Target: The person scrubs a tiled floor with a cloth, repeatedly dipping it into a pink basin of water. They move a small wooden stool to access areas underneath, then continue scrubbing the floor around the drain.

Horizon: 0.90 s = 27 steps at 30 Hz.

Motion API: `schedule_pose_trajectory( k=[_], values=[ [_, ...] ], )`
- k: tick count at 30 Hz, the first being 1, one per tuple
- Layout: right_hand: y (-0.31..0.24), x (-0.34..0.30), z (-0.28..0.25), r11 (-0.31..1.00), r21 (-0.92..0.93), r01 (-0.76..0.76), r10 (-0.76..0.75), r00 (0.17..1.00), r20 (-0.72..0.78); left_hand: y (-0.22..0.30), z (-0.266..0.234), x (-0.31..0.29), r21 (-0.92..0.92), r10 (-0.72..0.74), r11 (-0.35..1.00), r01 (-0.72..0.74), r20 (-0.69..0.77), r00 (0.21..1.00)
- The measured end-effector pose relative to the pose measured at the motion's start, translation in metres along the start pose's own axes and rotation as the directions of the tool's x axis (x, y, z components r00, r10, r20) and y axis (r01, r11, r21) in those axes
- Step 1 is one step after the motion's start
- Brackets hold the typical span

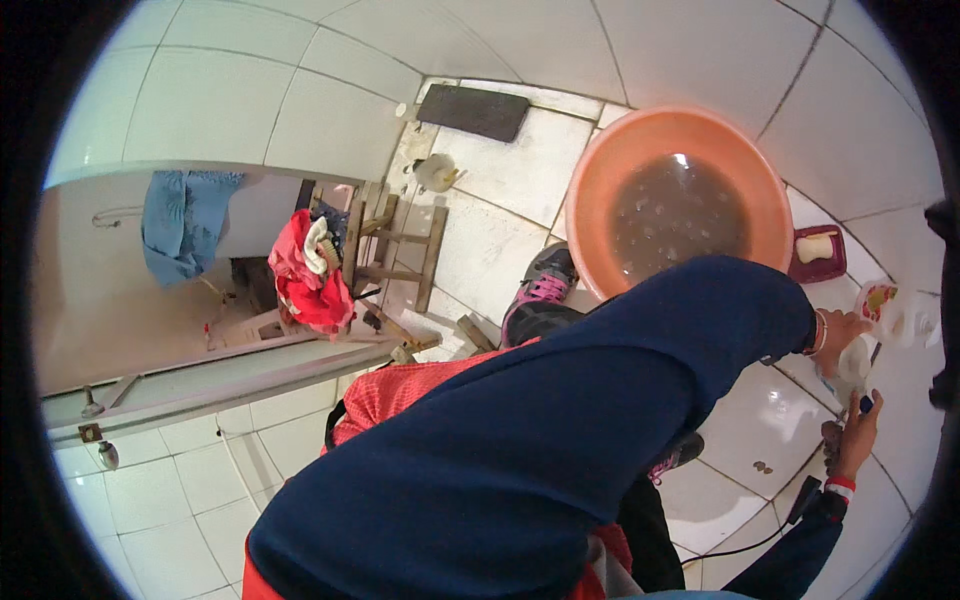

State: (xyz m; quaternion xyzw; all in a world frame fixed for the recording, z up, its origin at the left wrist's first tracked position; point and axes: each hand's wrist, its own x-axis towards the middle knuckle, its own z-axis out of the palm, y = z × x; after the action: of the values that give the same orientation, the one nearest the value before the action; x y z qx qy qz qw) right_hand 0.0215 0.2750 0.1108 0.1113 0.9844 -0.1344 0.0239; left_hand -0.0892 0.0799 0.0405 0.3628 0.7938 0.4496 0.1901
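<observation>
My left arm, in a dark blue sleeve, reaches across to the far right. My left hand (836,338), with bracelets at the wrist, is closed around a small white container (855,362), partly hidden by the fingers. Just below it, my right hand (857,437) comes up with a red and white wristband. Its fingertips pinch a small dark blue cap-like piece (866,404). Beside both hands, against the wall, stands a translucent white jug (908,322) with a red and yellow label. A brownish lump (831,438) shows beside my right hand; its kind is unclear.
A large orange basin (590,215) holds murky, sudsy water. Next to it lies a dark red soap dish (822,268) with pale soap. A wooden stool (432,260) stands left, near red clothes (315,285). A black slab (474,112) lies by the back wall.
</observation>
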Motion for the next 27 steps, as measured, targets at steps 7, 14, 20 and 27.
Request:
schedule_pose_trajectory(
  k=[7,14,20,27],
  values=[
    [-0.001,-0.011,-0.040,0.987,0.024,-0.161,0.152,0.967,0.205,-0.015,-0.142,-0.077,0.071,0.138,0.988,-0.139,0.024,0.990],
    [-0.104,-0.007,-0.080,0.966,0.228,-0.126,-0.027,0.824,0.567,-0.139,-0.316,-0.369,-0.344,-0.513,0.822,0.454,-0.793,0.329],
    [-0.261,0.024,-0.053,0.955,0.288,0.077,-0.247,0.744,0.621,-0.223,-0.331,-0.567,-0.601,-0.412,0.045,0.798,-0.739,-0.533],
    [-0.352,0.036,-0.032,0.959,0.213,0.187,-0.284,0.669,0.687,-0.279,-0.338,-0.625,-0.677,-0.644,-0.077,0.732,-0.527,-0.555]
  ],
)
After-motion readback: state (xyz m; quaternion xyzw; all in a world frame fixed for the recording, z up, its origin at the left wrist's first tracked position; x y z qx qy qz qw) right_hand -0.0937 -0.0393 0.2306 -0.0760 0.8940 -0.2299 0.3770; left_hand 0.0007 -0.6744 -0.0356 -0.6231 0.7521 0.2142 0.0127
